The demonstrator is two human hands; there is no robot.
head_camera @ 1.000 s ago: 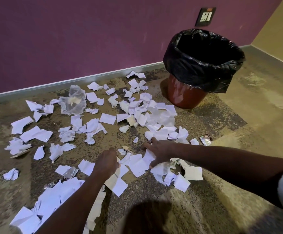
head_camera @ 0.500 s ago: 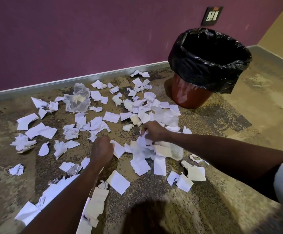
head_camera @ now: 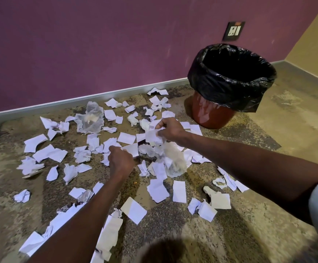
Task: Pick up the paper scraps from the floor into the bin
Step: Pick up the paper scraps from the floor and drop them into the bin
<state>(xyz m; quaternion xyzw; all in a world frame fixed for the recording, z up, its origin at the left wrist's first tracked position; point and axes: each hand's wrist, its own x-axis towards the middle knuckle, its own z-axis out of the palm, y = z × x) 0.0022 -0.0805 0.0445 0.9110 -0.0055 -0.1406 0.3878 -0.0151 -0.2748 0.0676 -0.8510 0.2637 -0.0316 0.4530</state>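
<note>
A dark, blurred shape is seen at the bottom edge, on the speckled floor (head_camera: 173,221). Both bare forearms are stretched forward over white paper scraps (head_camera: 133,209) scattered across the floor. The left hand (head_camera: 121,161) is held knuckles-up with its fingers curled; a scrap (head_camera: 130,149) is seen at its fingertips, though whether it is pinched cannot be told. Farther on and higher, the right hand (head_camera: 168,130) is raised above the floor with its fingers clamped on a bunch of scraps (head_camera: 152,136), below which a blurred, translucent plastic bag (head_camera: 174,161) is seen hanging. A second crumpled clear bag (head_camera: 91,120) is left on the floor near the skirting. The bin (head_camera: 214,116), lined with a black bag (head_camera: 228,92), is placed upright beyond the right hand, near the purple wall (head_camera: 97,44), under a socket (head_camera: 234,31).
</note>
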